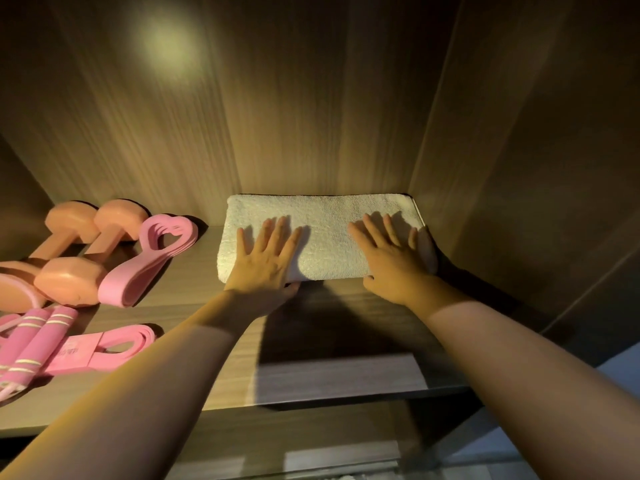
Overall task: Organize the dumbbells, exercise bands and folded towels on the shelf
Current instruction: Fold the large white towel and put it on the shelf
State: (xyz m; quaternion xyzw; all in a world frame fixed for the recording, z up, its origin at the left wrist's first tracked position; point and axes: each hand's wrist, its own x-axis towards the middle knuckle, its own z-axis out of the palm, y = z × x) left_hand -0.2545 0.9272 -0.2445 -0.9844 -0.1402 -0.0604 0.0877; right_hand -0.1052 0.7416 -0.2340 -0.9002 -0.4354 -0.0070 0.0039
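A folded white towel (325, 220) lies in the back right corner of the wooden shelf (332, 334). My left hand (266, 261) presses flat on the towel's left part, fingers straight, thumb at its front edge. My right hand (391, 258) lies flat on its right part, fingers spread. Two orange dumbbells (69, 251) lie side by side at the left. A pink exercise band (152, 258) rests beside them, another pink band (104, 348) lies nearer the front.
A pink skipping rope (31, 344) with striped handles lies at the front left. The cupboard's back panel (277, 116) and right side wall (519, 168) close in the towel's corner. A lower ledge (311, 455) shows beneath the shelf's front edge.
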